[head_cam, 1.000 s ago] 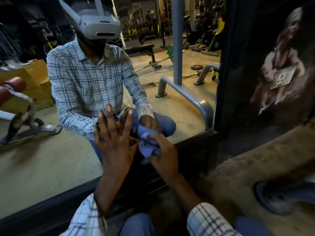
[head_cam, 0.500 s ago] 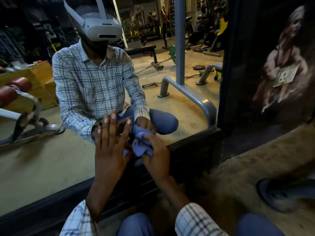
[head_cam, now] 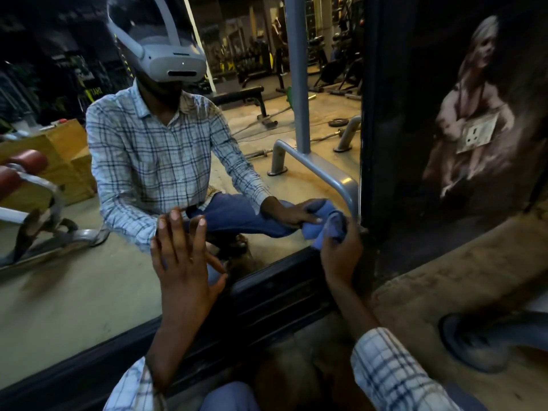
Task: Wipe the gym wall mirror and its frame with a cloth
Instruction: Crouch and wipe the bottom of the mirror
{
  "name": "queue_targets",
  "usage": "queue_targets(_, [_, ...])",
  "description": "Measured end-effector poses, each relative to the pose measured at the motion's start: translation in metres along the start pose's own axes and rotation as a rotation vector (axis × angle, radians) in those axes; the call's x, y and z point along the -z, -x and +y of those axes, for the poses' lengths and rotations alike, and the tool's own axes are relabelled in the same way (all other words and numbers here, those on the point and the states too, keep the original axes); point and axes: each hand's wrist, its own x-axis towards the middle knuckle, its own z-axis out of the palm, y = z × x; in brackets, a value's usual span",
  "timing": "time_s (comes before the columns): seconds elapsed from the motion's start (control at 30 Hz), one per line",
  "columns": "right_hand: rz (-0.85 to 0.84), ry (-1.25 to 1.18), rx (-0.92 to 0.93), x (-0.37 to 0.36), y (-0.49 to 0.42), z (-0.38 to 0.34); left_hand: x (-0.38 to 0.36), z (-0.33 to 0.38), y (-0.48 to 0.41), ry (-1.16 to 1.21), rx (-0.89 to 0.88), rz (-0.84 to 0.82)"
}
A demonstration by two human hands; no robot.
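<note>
Knelt close before the mirror (head_cam: 89,292), broad glass filling the left and middle of the view and giving back the gym floor, benches and racks. Noted the dark frame (head_cam: 281,292) along its foot, the long axis of that rail rising from lower left to the right, and there meeting the black upright that closed the mirror's right edge. Judged that corner, where rail and upright joined, to be what the next stroke turned on: upright straight above the cloth, rail trailing away down-left below it, glass to the left.

Kept the left hand (head_cam: 184,262) flat on the glass, just above the rail, fingers spread and pointing up, thumb out to the right, holding nothing; looked like a brace for balance. Reached forward with the right forearm, sleeve low at the bottom edge, wrist bent up.

Held the right hand (head_cam: 341,256) at the corner itself, far nearer the upright than the left, fingers curled shut round the cloth (head_cam: 330,232). Pressed that bunched blue cloth against the glass, just beside the upright and just above the rail. Could not tell whether it touched the upright. Reckoned the frame reachable from there by the right hand alone, up the upright or back down-left along the rail
</note>
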Motion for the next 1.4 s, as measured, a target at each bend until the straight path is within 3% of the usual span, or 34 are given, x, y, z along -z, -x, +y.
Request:
queue_targets(0.13, [-0.395, 0.070, 0.284, 0.004, 0.005, 0.004, -0.009, 0.018, -0.002, -0.007, 0.097, -0.032])
queue_targets(0.3, [-0.193, -0.053, 0.111, -0.009, 0.009, -0.038, -0.012, 0.026, -0.002, 0.010, 0.130, -0.045])
queue_targets(0.4, [-0.479, -0.117, 0.342, -0.036, 0.044, -0.086, -0.011, 0.025, 0.000, -0.003, 0.124, -0.035])
queue_targets(0.47, [-0.568, -0.092, 0.531, -0.045, 0.036, -0.116, -0.009, 0.022, 0.001, -0.021, 0.114, -0.043])
queue_targets(0.53, [-0.429, -0.098, 0.508, -0.042, -0.001, -0.137, -0.008, 0.018, 0.001, -0.023, 0.108, -0.048])
queue_targets(0.63, [-0.080, -0.264, 0.311, -0.015, -0.071, -0.150, -0.009, 0.016, -0.001, -0.015, 0.097, -0.017])
queue_targets(0.73, [0.022, -0.255, 0.251, 0.004, -0.089, -0.111, -0.009, 0.017, -0.005, 0.028, -0.016, 0.055])
queue_targets(0.87, [0.153, -0.127, 0.012, 0.016, -0.064, -0.025, -0.002, 0.031, -0.017, 0.057, -0.128, 0.028])
queue_targets(0.97, [0.141, -0.030, -0.076, 0.024, -0.062, -0.009, 0.001, 0.033, -0.018, 0.046, -0.181, 0.022])
queue_targets(1.17, [0.041, 0.083, 0.067, 0.033, -0.072, -0.023, -0.002, 0.032, -0.015, 0.071, -0.153, 0.003])
queue_targets(1.4, [0.090, 0.070, -0.202, 0.028, -0.037, 0.007, -0.003, 0.023, -0.005, 0.098, -0.122, -0.014])
